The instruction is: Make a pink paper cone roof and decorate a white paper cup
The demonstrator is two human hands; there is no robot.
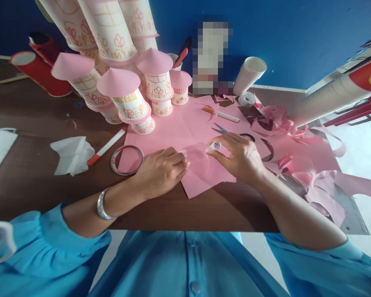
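The right hand (239, 159) is holding a white tube (216, 146) at the right of a round pink piece (198, 165), which is lying on a pink sheet (173, 130) on the worktop's (191, 212) near side. The left hand (163, 171) is curling at the piece's left; whether it is gripping anything, I cannot tell.

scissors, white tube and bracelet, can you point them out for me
Scissors (221, 129): head view, on the blades.
White tube (215, 145): head view, on its exposed end.
Bracelet (101, 206): head view, on the outer face of its band.
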